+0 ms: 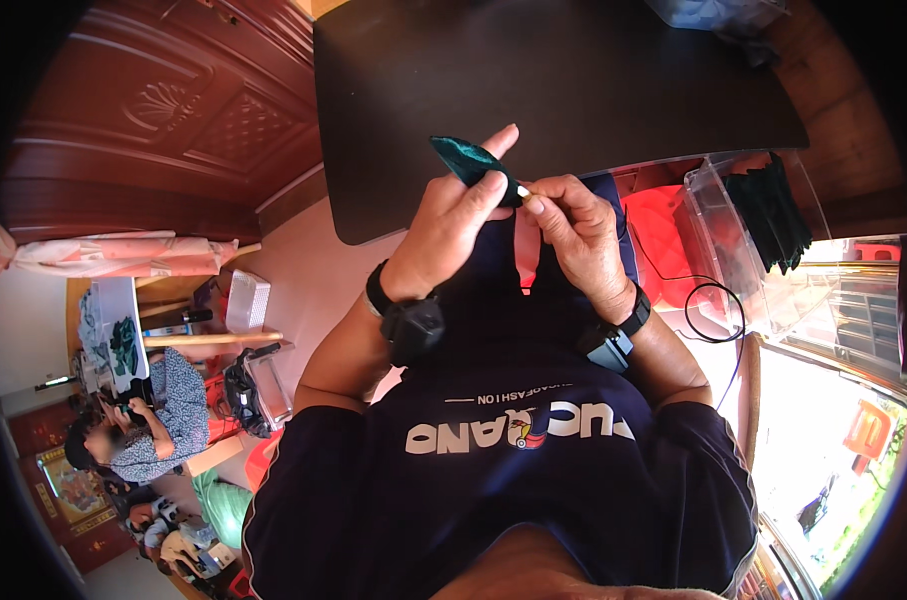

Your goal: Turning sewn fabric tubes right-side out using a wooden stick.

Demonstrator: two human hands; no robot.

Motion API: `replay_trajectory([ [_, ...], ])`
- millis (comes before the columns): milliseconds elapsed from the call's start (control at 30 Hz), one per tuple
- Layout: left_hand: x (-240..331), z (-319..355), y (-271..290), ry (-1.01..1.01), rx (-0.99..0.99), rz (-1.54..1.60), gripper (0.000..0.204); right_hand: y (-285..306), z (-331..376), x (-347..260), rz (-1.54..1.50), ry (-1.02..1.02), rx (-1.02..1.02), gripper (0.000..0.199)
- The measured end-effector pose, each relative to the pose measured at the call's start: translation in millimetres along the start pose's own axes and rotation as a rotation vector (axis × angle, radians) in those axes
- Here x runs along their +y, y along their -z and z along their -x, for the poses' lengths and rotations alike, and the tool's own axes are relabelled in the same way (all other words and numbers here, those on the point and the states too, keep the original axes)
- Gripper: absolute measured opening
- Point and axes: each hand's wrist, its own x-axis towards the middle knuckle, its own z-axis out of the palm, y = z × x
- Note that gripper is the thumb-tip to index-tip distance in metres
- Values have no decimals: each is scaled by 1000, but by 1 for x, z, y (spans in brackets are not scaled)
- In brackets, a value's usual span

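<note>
Above my lap, at the near edge of a dark table (pixel 534 75), both hands meet at a dark green, shiny velvet-like cloth piece (pixel 464 158). It is pointed at its upper left end and narrows toward my right hand. My left hand (pixel 452 218) grips the piece between thumb and fingers, one finger stretched out behind it. Thumb and fingertips of my right hand (pixel 582 228) pinch its narrow end, where a small whitish tip (pixel 523 191) shows. My fingers partly cover that end, so I cannot make out what the tip is.
On the right a clear plastic box (pixel 709 225) holds several dark green cloth pieces (pixel 769 215), beside a red surface (pixel 662 230). A black cable (pixel 714 287) loops below. Another person (pixel 174 415) sits far left near a white tray (pixel 119 310). A clear bag (pixel 714 12) lies at the table's far right.
</note>
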Motion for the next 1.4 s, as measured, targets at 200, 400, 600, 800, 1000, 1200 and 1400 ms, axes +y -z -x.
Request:
replay_trajectory([
  [200,10,-2,11,-28,40,221,64,5,-1,1,13,-96,-38,15],
  [400,-1,-1,4,-40,64,341,62,2,0,3,-198,-203,-62,18],
  [600,24,-2,32,-157,126,119,54,14,-2,6,-145,-207,-87,18],
  [800,33,-2,52,-156,-10,-337,25,16,1,-8,-44,-217,-139,17],
  [1000,35,-1,57,-228,-80,-448,21,19,1,-17,-19,-257,-172,17],
  [1200,34,-2,60,-207,-68,-469,18,19,-1,-16,-51,-289,-203,18],
  [1400,34,-8,59,-221,-57,-394,16,17,-1,-12,-82,-234,-208,18],
])
